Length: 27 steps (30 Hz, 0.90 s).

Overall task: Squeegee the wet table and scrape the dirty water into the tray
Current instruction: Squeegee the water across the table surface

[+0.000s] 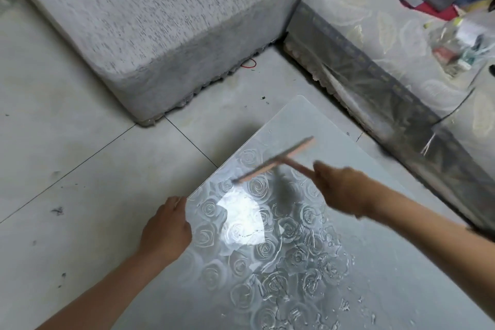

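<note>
Right hand [340, 187] clamps the handle of the pink T-shaped plastic squeegee [274, 161], blade on the wet rose-patterned glass table [401, 276] near its left edge; left hand [167, 230] sits at that edge, grip unclear.

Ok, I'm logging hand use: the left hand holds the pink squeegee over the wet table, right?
No: the head view shows the right hand holding the pink squeegee over the wet table; the left hand is at the table's edge.

Bare forearms lead back from the left hand [167, 225] and the right hand [342, 190], uncovered as far as they show. The right hand is motion-blurred, its outline soft.
</note>
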{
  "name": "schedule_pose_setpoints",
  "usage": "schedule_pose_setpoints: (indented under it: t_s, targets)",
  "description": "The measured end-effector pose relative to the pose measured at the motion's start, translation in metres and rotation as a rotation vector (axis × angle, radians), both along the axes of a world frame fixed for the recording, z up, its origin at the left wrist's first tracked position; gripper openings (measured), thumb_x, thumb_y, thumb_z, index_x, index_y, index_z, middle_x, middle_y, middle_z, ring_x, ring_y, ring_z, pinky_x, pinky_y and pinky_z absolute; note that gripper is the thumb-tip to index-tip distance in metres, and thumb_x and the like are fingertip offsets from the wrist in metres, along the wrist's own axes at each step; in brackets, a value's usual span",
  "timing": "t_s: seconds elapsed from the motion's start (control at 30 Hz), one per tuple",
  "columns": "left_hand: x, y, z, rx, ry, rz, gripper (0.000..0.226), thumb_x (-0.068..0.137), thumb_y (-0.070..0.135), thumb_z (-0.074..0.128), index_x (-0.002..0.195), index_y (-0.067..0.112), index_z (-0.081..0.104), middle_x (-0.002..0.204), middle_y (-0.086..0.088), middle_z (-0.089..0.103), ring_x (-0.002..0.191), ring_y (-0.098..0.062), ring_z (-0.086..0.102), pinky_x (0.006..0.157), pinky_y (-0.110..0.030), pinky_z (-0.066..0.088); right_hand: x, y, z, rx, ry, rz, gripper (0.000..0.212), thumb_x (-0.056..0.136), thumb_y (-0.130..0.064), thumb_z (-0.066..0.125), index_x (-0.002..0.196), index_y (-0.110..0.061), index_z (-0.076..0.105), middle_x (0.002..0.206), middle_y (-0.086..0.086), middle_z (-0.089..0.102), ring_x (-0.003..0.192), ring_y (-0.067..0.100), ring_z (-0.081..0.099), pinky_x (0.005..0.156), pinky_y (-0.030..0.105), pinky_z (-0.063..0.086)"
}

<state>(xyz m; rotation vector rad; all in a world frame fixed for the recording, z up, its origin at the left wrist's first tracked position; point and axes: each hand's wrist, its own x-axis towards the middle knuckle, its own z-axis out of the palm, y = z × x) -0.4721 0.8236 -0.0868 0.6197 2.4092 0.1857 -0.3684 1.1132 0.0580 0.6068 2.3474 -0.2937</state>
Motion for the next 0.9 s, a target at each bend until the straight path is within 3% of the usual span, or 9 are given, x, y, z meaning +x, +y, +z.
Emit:
schedule_pose_setpoints:
  t_s: [0.07, 0.17, 0.27, 0.4, 0.53, 0.67, 0.8, 0.9]
  targets:
    - [-0.001, -0.009, 0.003, -0.007, -0.016, 0.02, 0.046, 0.094, 0.018, 0.037, 0.14, 0.015, 0.035, 0.138, 0.001, 0.039, 0.123, -0.019, 0.044, 0.094, -0.031, 0.042, 0.034, -0.004, 0.005, 0.018, -0.055, -0.008, 0.007, 0.101, -0.032, 0.031, 0.095, -0.028, 0.03, 0.077, 0.004, 0.056, 0.061, 0.024, 0.054, 0.055, 0.03, 0.039]
    - [-0.002, -0.019, 0.007, -0.004, -0.045, 0.073, 0.044, 0.094, 0.016, 0.038, 0.137, 0.014, 0.039, 0.13, -0.002, 0.046, 0.119, -0.02, 0.047, 0.093, -0.033, 0.043, 0.055, -0.004, 0.028, 0.087, -0.159, -0.003, 0.008, 0.1, -0.032, 0.031, 0.094, -0.028, 0.035, 0.071, -0.006, 0.046, 0.056, 0.013, 0.047, 0.05, 0.024, 0.036]
    - [0.001, -0.029, 0.01, 0.009, -0.046, 0.111, 0.045, 0.092, 0.014, 0.04, 0.137, 0.013, 0.042, 0.128, -0.004, 0.047, 0.117, -0.022, 0.048, 0.091, -0.033, 0.043, 0.048, -0.028, 0.044, 0.11, -0.048, 0.136, 0.011, 0.1, -0.035, 0.031, 0.11, -0.031, 0.036, 0.072, -0.006, 0.047, 0.064, 0.017, 0.05, 0.058, 0.029, 0.039]
    - [0.009, -0.043, 0.008, 0.015, -0.029, 0.153, 0.047, 0.092, 0.012, 0.043, 0.139, 0.013, 0.041, 0.139, -0.004, 0.037, 0.124, -0.023, 0.044, 0.093, -0.034, 0.041, 0.023, -0.086, 0.031, -0.091, 0.061, 0.255, 0.014, 0.099, -0.032, 0.034, 0.111, -0.026, 0.031, 0.092, 0.007, 0.052, 0.08, 0.032, 0.056, 0.068, 0.038, 0.045]
    - [0.019, -0.06, 0.005, 0.011, -0.008, 0.178, 0.046, 0.092, 0.012, 0.041, 0.138, 0.014, 0.043, 0.141, -0.003, 0.035, 0.126, -0.022, 0.04, 0.092, -0.035, 0.042, 0.035, -0.119, -0.001, -0.114, 0.043, 0.332, 0.038, 0.095, -0.024, 0.038, 0.132, -0.028, 0.028, 0.106, 0.01, 0.049, 0.085, 0.033, 0.057, 0.065, 0.032, 0.033]
    - [0.028, -0.077, 0.002, 0.044, 0.002, 0.122, 0.047, 0.09, 0.009, 0.043, 0.136, 0.008, 0.045, 0.138, -0.001, 0.042, 0.122, -0.022, 0.042, 0.093, -0.036, 0.044, 0.094, -0.107, -0.007, -0.115, 0.016, 0.192, 0.049, 0.094, -0.019, 0.036, 0.132, -0.042, 0.014, 0.098, 0.005, 0.056, 0.088, 0.032, 0.06, 0.064, 0.032, 0.037]
    - [0.036, -0.096, 0.007, 0.053, 0.005, 0.095, 0.048, 0.088, 0.008, 0.046, 0.137, 0.004, 0.046, 0.141, -0.004, 0.042, 0.124, -0.026, 0.041, 0.096, -0.038, 0.042, 0.14, -0.085, 0.012, -0.062, -0.022, 0.051, 0.029, 0.101, -0.033, 0.032, 0.13, -0.038, 0.03, 0.097, -0.001, 0.066, 0.087, 0.022, 0.065, 0.064, 0.028, 0.043]
    - [0.041, -0.108, 0.011, 0.016, 0.019, 0.069, 0.051, 0.089, 0.009, 0.047, 0.14, 0.004, 0.043, 0.144, -0.006, 0.039, 0.128, -0.026, 0.038, 0.098, -0.037, 0.039, 0.149, -0.087, 0.032, 0.104, -0.002, 0.105, 0.031, 0.101, -0.044, 0.023, 0.128, -0.039, 0.038, 0.086, -0.006, 0.062, 0.08, 0.014, 0.065, 0.053, 0.021, 0.037]
